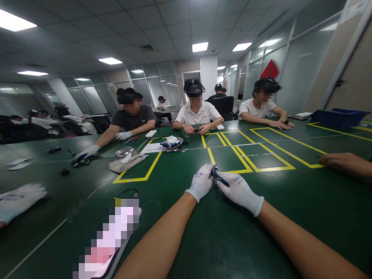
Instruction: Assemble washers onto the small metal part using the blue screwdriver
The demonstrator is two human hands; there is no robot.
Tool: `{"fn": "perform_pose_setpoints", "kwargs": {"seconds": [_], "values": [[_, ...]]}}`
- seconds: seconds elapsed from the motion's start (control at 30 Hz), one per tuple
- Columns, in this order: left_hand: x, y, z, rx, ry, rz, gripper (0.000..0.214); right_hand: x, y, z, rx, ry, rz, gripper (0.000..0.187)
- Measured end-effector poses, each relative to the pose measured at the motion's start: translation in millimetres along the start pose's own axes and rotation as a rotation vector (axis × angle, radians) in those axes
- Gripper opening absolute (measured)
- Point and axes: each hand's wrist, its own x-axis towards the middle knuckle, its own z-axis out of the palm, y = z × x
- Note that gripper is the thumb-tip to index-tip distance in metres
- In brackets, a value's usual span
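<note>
My left hand point(200, 180) wears a white knitted glove with blue lettering and blue-coated fingers. It is closed on a small dark object point(214, 170) with a shiny spot, too small and too covered to name. My right hand point(240, 190), gloved the same way, meets it from the other side with thumb and fingers pinched together at that object. Both hands are just above or on the green table point(221, 232), near the lower corner of a yellow taped outline point(236, 171). What lies behind the fingers is hidden.
A phone point(112, 240), its screen blurred out, lies left of my forearms. Ahead are a metal bowl with gloves point(173, 143) and a cloth point(124, 162). Three people sit opposite; other hands rest at the left point(23, 199) and right point(345, 162). Blue bins point(340, 117) stand far right.
</note>
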Motion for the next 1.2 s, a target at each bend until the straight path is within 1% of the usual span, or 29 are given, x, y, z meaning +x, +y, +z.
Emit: {"fn": "perform_pose_setpoints", "kwargs": {"seconds": [0.07, 0.17, 0.33, 0.47, 0.6, 0.7, 0.8, 1.0, 1.1, 1.2], "values": [[0.0, 0.5, -0.7, -0.010, 0.016, -0.003, 0.043, -0.8, -3.1, 0.3, 0.106, 0.015, 0.010, 0.024], [0.1, 0.1, -0.8, -0.022, 0.021, -0.010, 0.040, -1.8, -4.5, -0.5, 0.193, 0.013, 0.028, 0.020], [0.5, -1.8, 0.6, -0.040, 0.022, -0.010, 0.039, -2.4, -1.7, -1.7, 0.264, 0.026, 0.029, 0.019], [0.7, -2.0, 0.6, -0.057, 0.057, 0.006, 0.040, -3.1, -3.5, -2.8, 0.293, 0.036, 0.050, 0.020], [1.8, 0.6, -1.4, -0.065, 0.106, -0.003, 0.036, -3.7, -6.7, -4.8, 0.325, 0.026, 0.102, 0.021], [3.4, 2.3, -1.9, -0.066, 0.127, -0.052, 0.033, -3.5, -8.3, -5.9, 0.330, 0.021, 0.121, 0.022], [4.5, 2.5, -1.1, -0.074, 0.121, -0.077, 0.033, -3.0, -8.8, -6.2, 0.318, 0.022, 0.097, 0.023], [3.4, 2.0, 0.6, -0.105, 0.091, 0.013, 0.034, -1.5, -5.4, -5.5, 0.218, 0.039, 0.029, 0.023], [3.0, 2.1, 0.8, -0.096, 0.081, 0.026, 0.035, -0.6, -2.1, -3.8, 0.156, 0.056, 0.007, 0.025], [3.2, 2.1, 0.6, -0.100, 0.077, 0.027, 0.036, 0.0, 0.6, -2.1, 0.193, 0.083, 0.028, 0.029]]}}
